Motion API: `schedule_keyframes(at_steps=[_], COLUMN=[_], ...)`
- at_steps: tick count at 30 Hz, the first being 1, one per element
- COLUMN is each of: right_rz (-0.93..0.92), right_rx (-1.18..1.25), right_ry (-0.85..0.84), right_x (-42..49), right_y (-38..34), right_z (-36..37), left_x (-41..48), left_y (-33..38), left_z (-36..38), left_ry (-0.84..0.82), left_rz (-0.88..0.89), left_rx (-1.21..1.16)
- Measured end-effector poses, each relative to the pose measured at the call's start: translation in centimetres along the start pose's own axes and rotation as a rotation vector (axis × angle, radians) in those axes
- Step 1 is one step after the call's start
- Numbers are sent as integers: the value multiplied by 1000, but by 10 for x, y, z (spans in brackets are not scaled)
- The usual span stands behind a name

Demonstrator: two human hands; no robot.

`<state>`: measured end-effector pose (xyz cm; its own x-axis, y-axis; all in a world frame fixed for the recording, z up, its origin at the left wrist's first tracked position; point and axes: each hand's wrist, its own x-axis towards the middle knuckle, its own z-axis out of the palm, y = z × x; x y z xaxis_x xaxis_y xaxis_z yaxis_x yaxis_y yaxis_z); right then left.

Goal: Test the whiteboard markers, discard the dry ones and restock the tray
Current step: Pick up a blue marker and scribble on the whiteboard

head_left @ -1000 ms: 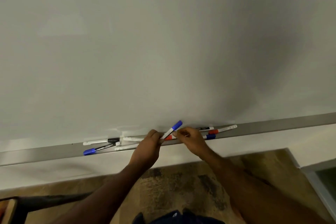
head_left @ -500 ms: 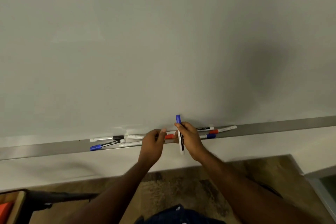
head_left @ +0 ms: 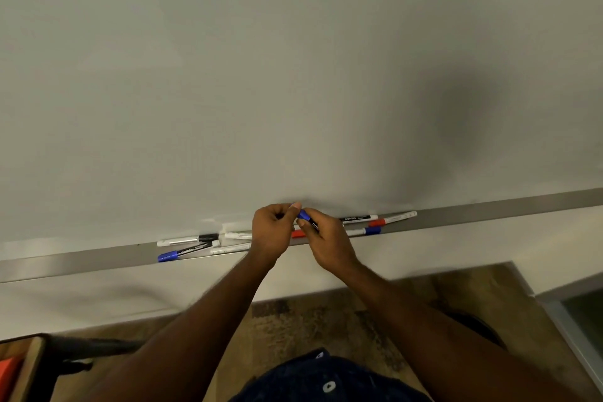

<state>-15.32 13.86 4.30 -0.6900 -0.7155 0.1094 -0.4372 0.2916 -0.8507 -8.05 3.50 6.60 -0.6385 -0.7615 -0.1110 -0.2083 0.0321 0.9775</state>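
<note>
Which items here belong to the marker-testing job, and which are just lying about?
Job items:
- blue-capped marker held in both hands
- markers lying in the tray
- whiteboard

Lying about:
- orange thing at the bottom-left edge
- dark object on the floor

A grey metal tray (head_left: 81, 260) runs along the whiteboard's lower edge, carrying scattered markers: a black-capped marker (head_left: 187, 240), a blue-capped marker (head_left: 186, 252) and a red-capped marker (head_left: 393, 219).
</note>
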Motion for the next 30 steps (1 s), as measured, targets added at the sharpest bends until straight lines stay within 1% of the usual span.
schedule_keyframes(at_steps=[4,8,11,13,16,21,23,30], right_rz=[-32,-50,-16,23,70,84,89,66], right_rx=[-94,-102,-90,-71,-67,-128,-148,-152], right_ry=[32,-23,-53,-44,-59,-51,-31,26], right_x=[-3,-2,-2,-2,-3,-1,0,8], right_y=[1,3,7,13,20,26,28,39], right_z=[0,-3,-4,-6,-8,-15,-19,-34], left_x=[1,4,10,14,18,24,30,44], left_y=[0,-3,-7,-17,-38,-62,-70,-85], left_z=[1,-5,-13,-19,-21,-9,-5,-3], left_ry=[-3,-50,-35,-13,-35,-149,-184,-236], left_rz=[-39,-76,-86,-78,-58,63,104,79], left_rx=[-27,-21,-57,-30,103,488,595,711])
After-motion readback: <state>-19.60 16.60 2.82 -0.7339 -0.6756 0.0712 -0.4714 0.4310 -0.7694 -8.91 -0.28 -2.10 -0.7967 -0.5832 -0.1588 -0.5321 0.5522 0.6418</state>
